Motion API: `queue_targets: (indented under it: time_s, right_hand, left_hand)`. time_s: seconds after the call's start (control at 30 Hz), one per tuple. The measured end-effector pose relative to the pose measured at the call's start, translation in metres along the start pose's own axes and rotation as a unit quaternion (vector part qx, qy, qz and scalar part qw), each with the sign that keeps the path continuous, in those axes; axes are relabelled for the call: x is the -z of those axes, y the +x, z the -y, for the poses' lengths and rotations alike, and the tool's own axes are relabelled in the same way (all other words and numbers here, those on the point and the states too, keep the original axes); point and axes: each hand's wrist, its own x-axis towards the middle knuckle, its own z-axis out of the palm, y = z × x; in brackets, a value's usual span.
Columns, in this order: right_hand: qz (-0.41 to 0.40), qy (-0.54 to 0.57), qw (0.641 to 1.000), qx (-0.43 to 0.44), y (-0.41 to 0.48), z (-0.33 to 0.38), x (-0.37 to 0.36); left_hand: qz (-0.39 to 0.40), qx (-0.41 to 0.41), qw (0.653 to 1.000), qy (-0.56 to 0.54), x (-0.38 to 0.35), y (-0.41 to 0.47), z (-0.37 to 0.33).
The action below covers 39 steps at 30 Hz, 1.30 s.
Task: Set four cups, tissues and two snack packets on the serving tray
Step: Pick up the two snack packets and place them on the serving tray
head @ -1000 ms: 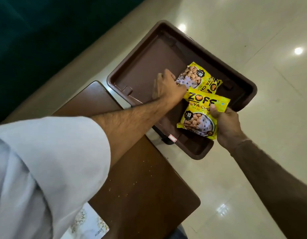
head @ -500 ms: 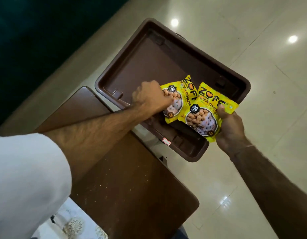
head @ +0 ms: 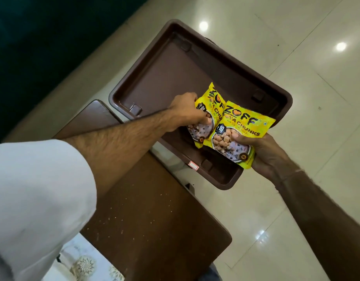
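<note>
A brown plastic serving tray (head: 165, 78) sits at an angle, partly over the far corner of a brown table and partly over the floor. Two yellow snack packets are over its near right part. My left hand (head: 187, 110) grips the left snack packet (head: 206, 110), which stands tilted on its edge. My right hand (head: 262, 153) holds the right snack packet (head: 241, 128) by its lower end, lying flatter and overlapping the left one. No cups or tissues are in view.
The brown table (head: 150, 220) runs toward me, speckled with crumbs. A patterned white cloth (head: 84, 264) shows at the bottom left. Glossy cream floor tiles (head: 296, 47) lie to the right, a dark green wall (head: 43, 37) at the upper left.
Both packets were drawn toward the tray's near right corner and now overlap. My left hand, resting flat on the tray a second ago, has closed on the left packet and tipped it up.
</note>
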Motion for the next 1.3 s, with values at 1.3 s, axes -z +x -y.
queue_targets:
  time_s: [1.3]
  right_hand:
    - [0.267,-0.364,0.892,-0.039,-0.182,-0.264,-0.322]
  left_hand:
    - [-0.4,0.159,0.701,-0.569,0.07,-0.574,0.476]
